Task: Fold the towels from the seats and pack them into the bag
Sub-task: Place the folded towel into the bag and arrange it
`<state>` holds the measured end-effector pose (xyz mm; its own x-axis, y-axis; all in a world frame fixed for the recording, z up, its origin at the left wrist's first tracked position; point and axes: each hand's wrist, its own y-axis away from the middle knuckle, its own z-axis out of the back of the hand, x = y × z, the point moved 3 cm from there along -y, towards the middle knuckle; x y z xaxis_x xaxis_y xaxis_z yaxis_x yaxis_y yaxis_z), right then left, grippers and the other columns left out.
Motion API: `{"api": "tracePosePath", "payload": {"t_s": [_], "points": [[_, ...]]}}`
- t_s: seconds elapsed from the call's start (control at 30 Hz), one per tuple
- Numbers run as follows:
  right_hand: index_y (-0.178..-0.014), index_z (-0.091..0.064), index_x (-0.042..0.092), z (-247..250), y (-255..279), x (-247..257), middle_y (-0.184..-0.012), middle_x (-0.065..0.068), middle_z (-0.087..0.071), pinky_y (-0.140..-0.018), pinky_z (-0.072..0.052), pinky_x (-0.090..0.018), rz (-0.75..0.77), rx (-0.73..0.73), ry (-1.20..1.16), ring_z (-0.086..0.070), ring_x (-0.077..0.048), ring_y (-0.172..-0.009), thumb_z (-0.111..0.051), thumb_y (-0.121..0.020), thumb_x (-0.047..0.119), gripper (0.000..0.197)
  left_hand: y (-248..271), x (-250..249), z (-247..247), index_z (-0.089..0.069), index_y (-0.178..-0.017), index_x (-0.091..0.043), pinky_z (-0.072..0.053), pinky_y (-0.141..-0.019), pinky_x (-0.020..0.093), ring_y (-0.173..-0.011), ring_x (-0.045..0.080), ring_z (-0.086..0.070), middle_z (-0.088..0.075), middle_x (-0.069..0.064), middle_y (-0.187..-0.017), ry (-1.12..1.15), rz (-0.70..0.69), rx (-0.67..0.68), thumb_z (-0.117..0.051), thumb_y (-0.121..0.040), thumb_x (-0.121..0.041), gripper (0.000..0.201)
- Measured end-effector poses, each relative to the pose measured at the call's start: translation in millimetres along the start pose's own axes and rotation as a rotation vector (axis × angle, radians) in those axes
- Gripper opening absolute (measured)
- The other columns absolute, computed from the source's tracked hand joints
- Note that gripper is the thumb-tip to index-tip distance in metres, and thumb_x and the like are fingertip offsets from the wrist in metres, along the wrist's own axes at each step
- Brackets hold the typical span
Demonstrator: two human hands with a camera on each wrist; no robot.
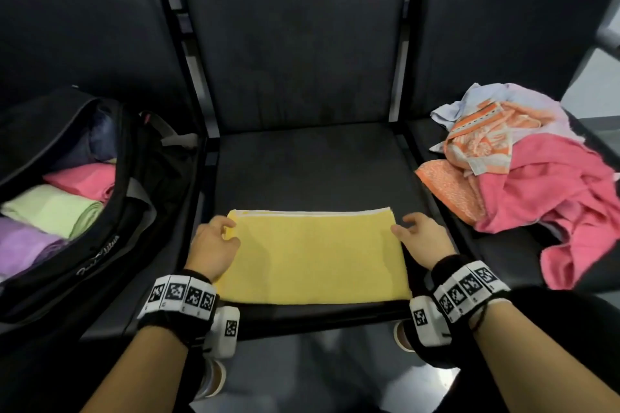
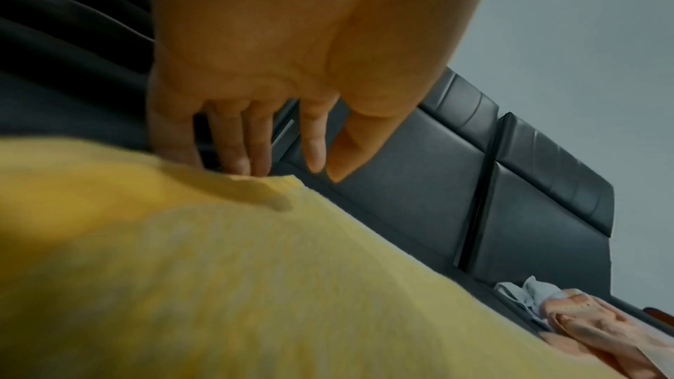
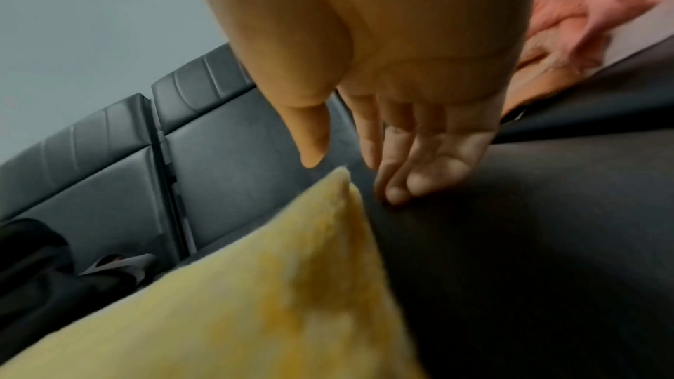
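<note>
A yellow towel [image 1: 312,258] lies folded flat on the front half of the middle seat [image 1: 302,161]. My left hand [image 1: 223,230] hangs over its far left corner with loosely extended fingers. In the left wrist view the fingertips [image 2: 240,166] touch the yellow towel [image 2: 218,284] at its edge without pinching it. My right hand [image 1: 407,225] is at the far right corner. Its straight fingers [image 3: 397,192] rest on the seat just beside the yellow towel [image 3: 255,299], and the thumb hovers above the corner. An open black bag [image 1: 110,245] on the left seat holds folded towels.
Inside the bag lie a pink towel [image 1: 87,179], a green towel [image 1: 53,209] and a purple towel [image 1: 27,245]. A loose pile of pink, orange and pale blue towels [image 1: 536,178] covers the right seat. Metal dividers separate the seats.
</note>
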<state>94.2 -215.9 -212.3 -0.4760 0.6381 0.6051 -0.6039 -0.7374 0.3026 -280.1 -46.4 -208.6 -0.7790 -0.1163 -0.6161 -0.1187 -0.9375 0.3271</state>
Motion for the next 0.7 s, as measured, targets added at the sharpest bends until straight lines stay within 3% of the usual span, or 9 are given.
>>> {"api": "tracePosePath", "payload": {"t_s": [0.1,0.17,0.23,0.3,0.37,0.47,0.6,0.7], "points": [[-0.105,-0.062,0.014,-8.4,8.0,-1.7,-0.097,-0.003,-0.065,-0.077,-0.047,-0.033,-0.039,0.066,0.027,-0.061,-0.021,-0.091,-0.069,-0.088,0.041,0.033,13.2,5.3,-4.8,-0.065,-0.102,-0.031,-0.050,-0.096,0.042,-0.109,0.033,-0.057,-0.052,0.010,-0.120,-0.108,0.017,0.064,-0.058,-0.088,-0.017,0.021],[-0.088,-0.061,0.013,-13.7,11.0,-0.3,-0.092,-0.004,-0.067,-0.073,-0.049,-0.035,-0.057,0.099,-0.037,-0.063,-0.023,-0.086,-0.075,-0.084,0.034,0.025,18.9,3.1,-5.4,-0.067,-0.104,-0.029,-0.052,-0.093,0.041,-0.106,0.032,-0.058,-0.051,0.011,-0.122,-0.102,0.024,0.067,-0.056,-0.089,-0.015,0.023],[-0.082,-0.066,0.005,-15.9,14.5,2.4,-0.089,-0.012,-0.070,-0.076,-0.052,-0.041,-0.074,0.141,-0.114,-0.067,-0.031,-0.089,-0.077,-0.082,0.024,0.022,23.6,4.3,-5.3,-0.070,-0.107,-0.024,-0.051,-0.095,0.040,-0.107,0.032,-0.060,-0.054,0.013,-0.125,-0.083,0.036,0.072,-0.056,-0.089,-0.013,0.025],[-0.086,-0.068,-0.005,-11.1,17.5,6.7,-0.091,-0.019,-0.072,-0.076,-0.054,-0.044,-0.079,0.152,-0.180,-0.068,-0.034,-0.088,-0.076,-0.083,0.017,0.023,30.2,7.3,-5.3,-0.072,-0.105,-0.021,-0.049,-0.099,0.038,-0.111,0.029,-0.059,-0.055,0.012,-0.128,-0.065,0.033,0.077,-0.055,-0.090,-0.012,0.024],[-0.089,-0.065,-0.008,-2.0,20.2,12.2,-0.090,-0.019,-0.071,-0.067,-0.050,-0.039,-0.073,0.148,-0.239,-0.066,-0.031,-0.080,-0.073,-0.085,0.015,0.024,37.7,10.1,-6.0,-0.075,-0.102,-0.021,-0.049,-0.099,0.035,-0.111,0.025,-0.061,-0.061,0.008,-0.126,-0.026,0.020,0.080,-0.055,-0.091,-0.011,0.024],[-0.077,-0.060,0.002,12.3,27.8,25.5,-0.075,-0.013,-0.062,-0.055,-0.041,-0.030,-0.043,0.161,-0.294,-0.057,-0.022,-0.064,-0.072,-0.086,0.012,0.018,47.0,11.5,-7.7,-0.077,-0.101,-0.022,-0.049,-0.098,0.031,-0.114,0.021,-0.060,-0.067,0.001,-0.121,-0.005,0.009,0.118,-0.056,-0.091,-0.014,0.024],[-0.091,-0.067,0.004,20.7,48.7,65.0,-0.068,-0.008,-0.059,-0.042,-0.033,-0.023,0.015,0.229,-0.425,-0.050,-0.013,-0.046,-0.069,-0.088,0.008,0.006,50.9,3.0,-2.7,-0.070,-0.107,-0.029,-0.045,-0.104,0.039,-0.117,0.027,-0.053,-0.057,0.005,-0.119,-0.085,-0.021,0.052,-0.062,-0.086,-0.021,0.024],[-0.102,-0.069,0.006,11.7,67.0,107.3,-0.074,-0.010,-0.061,-0.042,-0.035,-0.022,0.078,0.293,-0.511,-0.052,-0.013,-0.049,-0.067,-0.087,0.005,0.015,54.1,-14.4,-1.4,-0.070,-0.102,-0.024,-0.048,-0.087,0.031,-0.103,0.022,-0.060,-0.060,0.001,-0.106,0.133,-0.116,0.027,-0.064,-0.088,-0.017,0.017]]}}
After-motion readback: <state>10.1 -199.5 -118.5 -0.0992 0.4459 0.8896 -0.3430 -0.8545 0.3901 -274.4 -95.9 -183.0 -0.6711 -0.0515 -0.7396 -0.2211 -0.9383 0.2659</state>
